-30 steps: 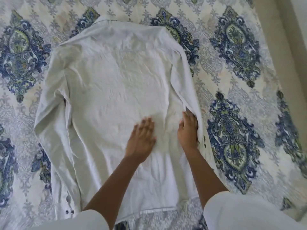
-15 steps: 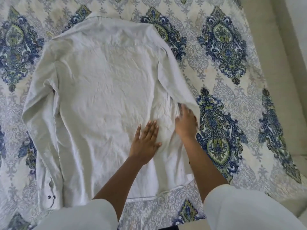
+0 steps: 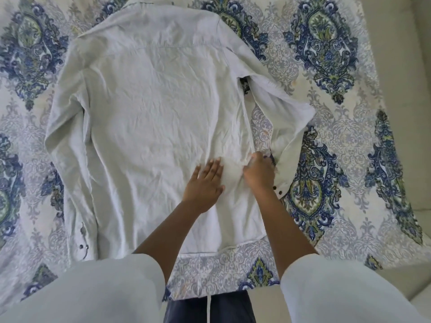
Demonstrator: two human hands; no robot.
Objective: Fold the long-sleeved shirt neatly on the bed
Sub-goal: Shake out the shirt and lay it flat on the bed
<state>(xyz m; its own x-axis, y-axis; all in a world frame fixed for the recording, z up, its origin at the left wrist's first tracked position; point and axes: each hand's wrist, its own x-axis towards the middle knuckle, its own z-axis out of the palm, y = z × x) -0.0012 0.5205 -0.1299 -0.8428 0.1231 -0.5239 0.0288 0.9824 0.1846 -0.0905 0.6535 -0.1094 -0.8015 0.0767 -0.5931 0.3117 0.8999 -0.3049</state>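
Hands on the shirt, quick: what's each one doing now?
Left hand: open, flat on the shirt.
Right hand: fingers curled, gripping the shirt's side edge.

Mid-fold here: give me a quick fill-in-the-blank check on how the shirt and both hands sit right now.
1. The white long-sleeved shirt lies ___ side up on the patterned bedspread.
2. The left hand rests flat on the shirt, while the right hand grips its ___ side edge.
3. The right sleeve is bent at the ___, with its cuff beside the right hand.

Missing words: back; right; elbow
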